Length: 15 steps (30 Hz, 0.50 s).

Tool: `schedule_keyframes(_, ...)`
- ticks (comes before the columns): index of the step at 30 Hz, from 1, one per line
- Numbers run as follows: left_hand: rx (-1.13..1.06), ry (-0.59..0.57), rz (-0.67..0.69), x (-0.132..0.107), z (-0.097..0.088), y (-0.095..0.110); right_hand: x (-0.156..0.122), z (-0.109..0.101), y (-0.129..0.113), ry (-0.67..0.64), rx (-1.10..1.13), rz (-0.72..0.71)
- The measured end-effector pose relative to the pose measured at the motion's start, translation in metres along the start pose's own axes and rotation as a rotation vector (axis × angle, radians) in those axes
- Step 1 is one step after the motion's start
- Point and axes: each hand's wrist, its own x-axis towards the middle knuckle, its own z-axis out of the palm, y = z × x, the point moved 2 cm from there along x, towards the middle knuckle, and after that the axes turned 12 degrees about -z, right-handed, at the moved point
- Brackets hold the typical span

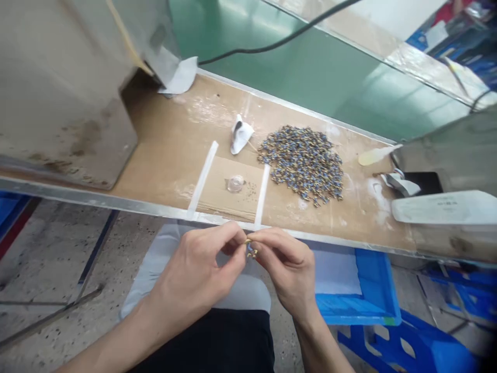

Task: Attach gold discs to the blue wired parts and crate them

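My left hand [198, 272] and my right hand [285, 267] meet just below the front edge of the workbench [163, 155], fingertips pinched together. Between them sits a small blue and brass part [250, 249], gripped by both hands. On the bench beyond lies a heap of the same small blue and brass parts [305, 163]. A little clear round cap [235, 183] rests on a cardboard patch [229, 189] taped down with two white strips, right above my hands.
A crumpled white scrap [239, 135] lies behind the cardboard patch. A grey machine housing [66, 88] stands at the left, another machine [446, 176] at the right. A green conveyor belt [310, 67] runs behind the bench. Blue plastic crates [373, 290] sit under the bench at right.
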Motion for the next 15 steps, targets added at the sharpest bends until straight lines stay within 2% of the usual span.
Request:
schedule_keyframes(2,-0.083,-0.117,-0.084,0.007,0.008,-0.007,-0.008,-0.006,0.004,0.04,0.015,-0.011)
schedule_keyframes(5,-0.273,-0.362,-0.204,0.019,0.026,-0.015,-0.023,-0.017,0.007,0.06,0.052,-0.057)
schedule_keyframes(9,-0.343,-0.598,-0.269,0.028,0.055,-0.01,-0.053,-0.034,0.009,0.137,0.065,-0.022)
schedule_keyframes(12,-0.286,-0.666,-0.299,0.027,0.072,-0.007,-0.085,-0.062,0.03,0.278,0.02,0.163)
schedule_keyframes(15,-0.22,-0.674,-0.332,0.024,0.08,-0.016,-0.122,-0.115,0.085,0.585,-0.081,0.481)
